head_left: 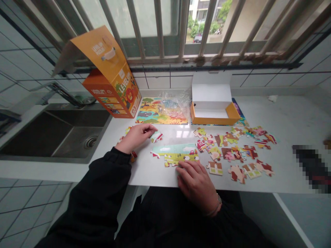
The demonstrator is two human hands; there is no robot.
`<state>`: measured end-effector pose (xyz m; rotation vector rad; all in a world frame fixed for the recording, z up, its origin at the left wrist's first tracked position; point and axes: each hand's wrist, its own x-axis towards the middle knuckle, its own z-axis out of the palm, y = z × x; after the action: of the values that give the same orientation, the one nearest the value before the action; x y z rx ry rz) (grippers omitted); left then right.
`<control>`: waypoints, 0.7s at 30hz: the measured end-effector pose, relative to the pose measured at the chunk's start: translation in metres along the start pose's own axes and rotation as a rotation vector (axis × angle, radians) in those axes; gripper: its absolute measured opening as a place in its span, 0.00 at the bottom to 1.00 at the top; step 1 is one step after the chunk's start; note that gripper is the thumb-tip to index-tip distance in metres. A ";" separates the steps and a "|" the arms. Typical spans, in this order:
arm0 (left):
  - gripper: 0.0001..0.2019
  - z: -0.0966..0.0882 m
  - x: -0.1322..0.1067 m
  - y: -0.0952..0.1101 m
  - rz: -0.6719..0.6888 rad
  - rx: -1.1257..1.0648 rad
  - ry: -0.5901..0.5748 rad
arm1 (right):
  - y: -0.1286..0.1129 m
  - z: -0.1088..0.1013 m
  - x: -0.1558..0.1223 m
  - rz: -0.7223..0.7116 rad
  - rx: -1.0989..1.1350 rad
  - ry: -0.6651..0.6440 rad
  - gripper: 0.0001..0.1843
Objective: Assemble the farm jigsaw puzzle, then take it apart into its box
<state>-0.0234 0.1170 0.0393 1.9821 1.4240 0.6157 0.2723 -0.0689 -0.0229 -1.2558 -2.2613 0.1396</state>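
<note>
My left hand [138,136] has its thumb and fingers pinched at a puzzle piece [156,137] with white, red and green on it, just above the partly joined jigsaw puzzle [173,150]. The joined part shows sky, clouds, grass, sheep and a red tractor. My right hand [196,182] lies palm down, its fingers spread a little, with the fingertips at the lower edge of the joined pieces. A piece with red and white [155,155] is at the puzzle's left edge. Some pieces are partly hidden under my left wrist.
Several loose puzzle pieces [234,153] spread over the counter to the right. Behind are an orange puzzle box [117,91], an animal picture sheet [147,112] under clear plastic wrap [174,105], and an opened small box [214,120]. A sink [59,131] is at the left.
</note>
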 end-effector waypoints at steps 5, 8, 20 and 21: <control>0.12 0.016 0.022 0.005 0.058 0.158 0.007 | 0.000 0.000 0.001 0.009 -0.013 -0.003 0.15; 0.11 0.019 0.026 0.003 0.070 0.216 0.029 | 0.000 0.000 0.001 0.015 -0.017 -0.016 0.15; 0.20 0.078 -0.070 0.035 0.386 0.370 -0.079 | 0.003 -0.006 -0.001 -0.058 0.022 0.036 0.17; 0.22 0.085 -0.079 0.034 0.392 0.393 -0.110 | 0.004 -0.010 -0.002 -0.056 0.029 0.051 0.18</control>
<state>0.0323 0.0159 0.0026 2.5973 1.1609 0.4003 0.2812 -0.0695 -0.0170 -1.1677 -2.2407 0.1183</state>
